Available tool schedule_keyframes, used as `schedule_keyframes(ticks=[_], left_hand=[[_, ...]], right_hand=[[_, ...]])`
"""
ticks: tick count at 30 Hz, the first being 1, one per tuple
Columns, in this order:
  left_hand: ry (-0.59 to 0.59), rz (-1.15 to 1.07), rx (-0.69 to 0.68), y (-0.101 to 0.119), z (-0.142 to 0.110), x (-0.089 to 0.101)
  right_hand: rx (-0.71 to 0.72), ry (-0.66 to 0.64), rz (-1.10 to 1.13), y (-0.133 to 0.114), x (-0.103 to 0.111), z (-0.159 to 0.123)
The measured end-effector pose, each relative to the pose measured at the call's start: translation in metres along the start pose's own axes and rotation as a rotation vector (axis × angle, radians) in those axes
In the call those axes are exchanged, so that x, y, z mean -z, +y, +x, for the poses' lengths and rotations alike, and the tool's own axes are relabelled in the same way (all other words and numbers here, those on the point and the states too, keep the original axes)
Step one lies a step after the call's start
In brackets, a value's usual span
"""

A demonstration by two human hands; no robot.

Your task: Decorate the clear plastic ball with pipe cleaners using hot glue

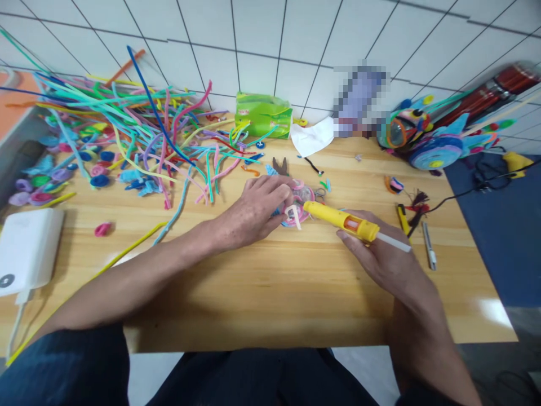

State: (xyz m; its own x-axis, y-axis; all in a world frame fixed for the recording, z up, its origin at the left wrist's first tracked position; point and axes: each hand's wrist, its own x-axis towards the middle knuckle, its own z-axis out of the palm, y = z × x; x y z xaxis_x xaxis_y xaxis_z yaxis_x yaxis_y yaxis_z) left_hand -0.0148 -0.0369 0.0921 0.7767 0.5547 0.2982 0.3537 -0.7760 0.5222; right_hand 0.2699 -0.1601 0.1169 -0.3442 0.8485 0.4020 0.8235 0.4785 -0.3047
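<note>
My right hand (382,248) grips a yellow hot glue gun (333,217), with a white glue stick (395,242) poking from its rear end. The gun's nozzle points left, close to a pink and blue craft piece (305,194) that looks made of pipe cleaners. Over the left side of that piece, my left hand (264,206) has its fingers curled and holds it at the table. A small white bent strip (298,219) shows at the piece's front edge. Pliers (279,166) lie just behind my left hand, and small scissors (320,193) lie partly hidden behind the gun.
Loose pipe cleaners (147,129) cover the back left. A white power bank (31,248) lies at the left edge. Behind are a green tissue pack (264,115) and finished crafts (437,151). A utility knife (429,246) and a black cord (452,200) lie at right.
</note>
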Motion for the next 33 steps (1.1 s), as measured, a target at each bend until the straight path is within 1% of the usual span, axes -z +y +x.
schedule_keyframes(ticks=[5, 10, 16, 29, 33], left_hand=[[0.009, -0.005, -0.034, 0.0013, 0.0002, 0.0001], [0.001, 0.001, -0.026, 0.0013, 0.0006, 0.0003], [0.04, 0.013, -0.069, -0.0011, -0.0003, -0.0023], [0.031, 0.001, -0.053, -0.0014, -0.0003, -0.0027], [0.023, -0.007, -0.046, -0.0002, 0.0001, -0.0008]], right_hand=[[0.031, 0.013, -0.017, -0.001, 0.0001, 0.0023], [0.032, 0.013, -0.021, -0.0022, 0.001, 0.0027], [0.04, -0.004, -0.016, -0.0017, 0.0028, 0.0028], [0.006, -0.016, -0.007, -0.0022, 0.0024, 0.0025], [0.018, 0.006, -0.008, -0.0013, 0.0012, 0.0019]])
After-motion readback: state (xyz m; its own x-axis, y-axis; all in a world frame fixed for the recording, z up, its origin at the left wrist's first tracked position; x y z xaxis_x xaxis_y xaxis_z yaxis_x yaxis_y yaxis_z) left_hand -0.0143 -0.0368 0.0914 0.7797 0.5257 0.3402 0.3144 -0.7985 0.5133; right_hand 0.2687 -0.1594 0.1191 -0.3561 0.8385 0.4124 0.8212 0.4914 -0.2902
